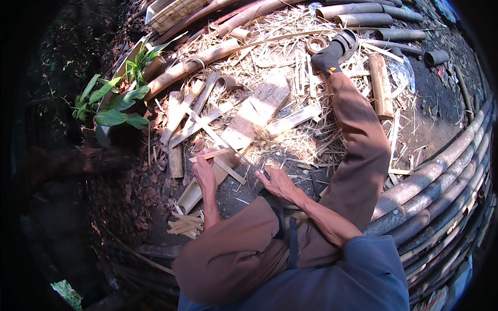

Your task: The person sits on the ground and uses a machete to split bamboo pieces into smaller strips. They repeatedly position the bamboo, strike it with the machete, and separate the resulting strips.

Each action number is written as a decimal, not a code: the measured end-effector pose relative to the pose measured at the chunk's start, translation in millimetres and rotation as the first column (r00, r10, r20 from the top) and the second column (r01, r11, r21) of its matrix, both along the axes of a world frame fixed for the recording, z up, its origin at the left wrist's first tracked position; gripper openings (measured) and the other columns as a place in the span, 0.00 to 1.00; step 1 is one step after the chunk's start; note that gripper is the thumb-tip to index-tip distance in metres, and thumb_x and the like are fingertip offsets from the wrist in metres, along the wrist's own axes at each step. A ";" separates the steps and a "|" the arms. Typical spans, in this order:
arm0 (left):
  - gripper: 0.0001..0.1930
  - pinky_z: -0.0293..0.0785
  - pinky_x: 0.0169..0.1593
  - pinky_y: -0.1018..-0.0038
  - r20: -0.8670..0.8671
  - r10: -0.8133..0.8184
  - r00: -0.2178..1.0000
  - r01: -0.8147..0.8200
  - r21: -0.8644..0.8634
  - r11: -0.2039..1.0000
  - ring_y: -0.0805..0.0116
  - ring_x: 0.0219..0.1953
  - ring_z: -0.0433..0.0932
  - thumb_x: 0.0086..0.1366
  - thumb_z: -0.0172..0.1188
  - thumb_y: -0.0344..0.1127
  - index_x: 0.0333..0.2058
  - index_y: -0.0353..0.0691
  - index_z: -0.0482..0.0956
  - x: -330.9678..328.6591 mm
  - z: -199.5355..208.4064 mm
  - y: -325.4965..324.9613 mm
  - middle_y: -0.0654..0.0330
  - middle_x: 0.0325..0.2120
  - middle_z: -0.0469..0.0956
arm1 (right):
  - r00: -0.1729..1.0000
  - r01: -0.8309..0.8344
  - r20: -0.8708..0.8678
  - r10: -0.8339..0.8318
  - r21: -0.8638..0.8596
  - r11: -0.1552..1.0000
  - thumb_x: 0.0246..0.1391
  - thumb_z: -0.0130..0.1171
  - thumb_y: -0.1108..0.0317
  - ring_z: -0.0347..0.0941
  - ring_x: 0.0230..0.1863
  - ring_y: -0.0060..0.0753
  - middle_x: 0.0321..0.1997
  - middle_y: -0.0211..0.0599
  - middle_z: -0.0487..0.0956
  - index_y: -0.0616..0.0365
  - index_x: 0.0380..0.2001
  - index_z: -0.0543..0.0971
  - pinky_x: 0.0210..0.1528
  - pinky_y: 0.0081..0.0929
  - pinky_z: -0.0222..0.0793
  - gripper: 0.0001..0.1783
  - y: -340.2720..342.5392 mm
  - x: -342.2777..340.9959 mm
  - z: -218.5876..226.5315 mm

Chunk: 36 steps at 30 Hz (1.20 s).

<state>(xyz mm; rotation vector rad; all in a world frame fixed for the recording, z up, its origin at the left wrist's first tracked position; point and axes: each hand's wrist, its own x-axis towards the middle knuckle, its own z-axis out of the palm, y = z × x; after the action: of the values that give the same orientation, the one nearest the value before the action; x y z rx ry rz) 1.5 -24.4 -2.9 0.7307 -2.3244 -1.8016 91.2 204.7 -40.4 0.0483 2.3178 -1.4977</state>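
Observation:
My left hand is closed around a short, pale bamboo strip, which points to the right. In my right hand is the dark handle of a long-bladed knife. Its blade slants up and left, and crosses the strip's right end; whether the edge touches it I cannot tell. Just beyond the hands lies a thick wooden board, partly sunlit. A small pile of split bamboo strips sits beside my left forearm.
Long bamboo poles curve along the right side. Cut bamboo tubes lie at the far right, near my outstretched foot. Shavings cover the ground ahead. A leafy plant and a bamboo pole are at the left.

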 end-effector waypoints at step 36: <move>0.26 0.79 0.52 0.61 -0.050 -0.060 0.997 0.061 0.022 0.998 0.45 0.45 0.80 0.74 0.35 0.40 0.48 0.14 0.67 25.9 -0.8 26.6 0.36 0.42 0.75 | 0.993 0.023 0.117 -0.025 0.019 1.000 0.63 0.46 0.44 0.75 0.30 0.69 0.20 0.62 0.75 0.62 0.33 0.71 0.34 0.56 0.69 0.27 0.8 -6.1 -19.5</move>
<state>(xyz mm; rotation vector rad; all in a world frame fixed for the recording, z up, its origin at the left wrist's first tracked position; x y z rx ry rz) 27.5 2.3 -3.7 0.6180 -2.3227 -1.8523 85.1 205.5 -59.9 0.1653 2.2446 -1.4453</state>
